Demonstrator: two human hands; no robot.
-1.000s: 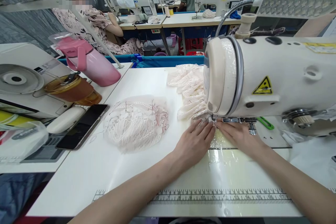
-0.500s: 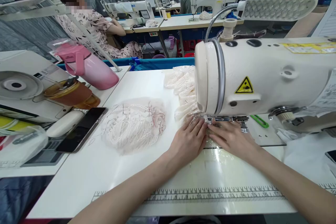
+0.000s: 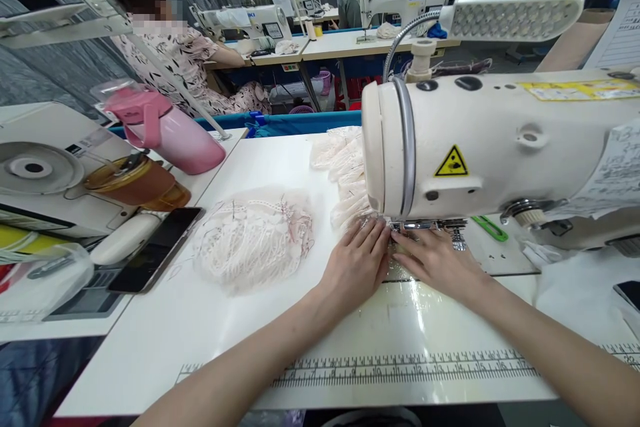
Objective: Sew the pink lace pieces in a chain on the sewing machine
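Note:
My left hand (image 3: 357,257) lies palm down with its fingers stretched flat over the near end of a cream gathered lace strip (image 3: 347,177), just left of the needle area of a white sewing machine (image 3: 475,147). My right hand (image 3: 435,257) rests flat on the machine's plate, its fingers stretched out and pointing left toward my left fingertips. Whatever cloth lies beneath the fingers is mostly hidden, and so is the needle. Farther left on the table sits a loose heap of white lace trim (image 3: 255,240) with reddish and dark threads.
On the left are a black phone (image 3: 156,250), a pink jug (image 3: 175,127), an amber cup (image 3: 135,183) and another machine (image 3: 40,167). A green tool (image 3: 490,228) lies beneath the machine arm. A lamp (image 3: 515,13) hangs above. Co-workers sit at machines beyond.
The whole view has shifted slightly, so the machine appears a little farther left. Both hands keep nearly the same place at the machine.

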